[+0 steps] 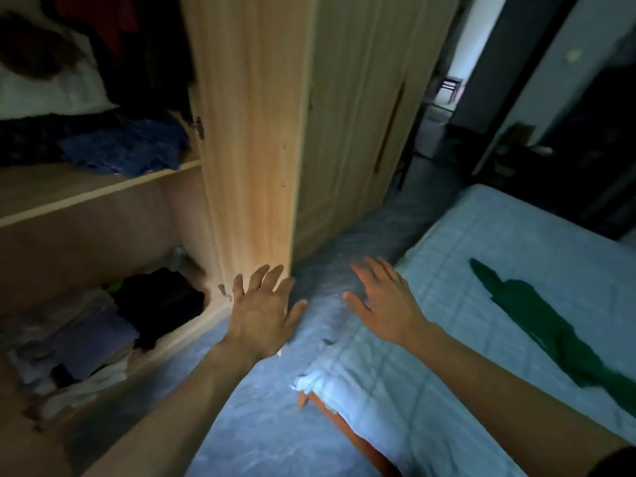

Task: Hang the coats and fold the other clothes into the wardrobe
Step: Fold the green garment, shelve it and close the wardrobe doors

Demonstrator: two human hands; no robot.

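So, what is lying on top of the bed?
One dark green garment lies flat on the pale quilted bed. The right forearm hides a strip of it; nothing else shows.

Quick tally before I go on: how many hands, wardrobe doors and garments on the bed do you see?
Hands: 2, left hand and right hand, both empty.
Wardrobe doors: 2, open door, shut door.
Garments on the bed: 1, green garment.
Total: 5.

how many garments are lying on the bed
1: a dark green cloth garment spread flat on the pale blue quilted bed. The bed runs out of frame, so more may be hidden.
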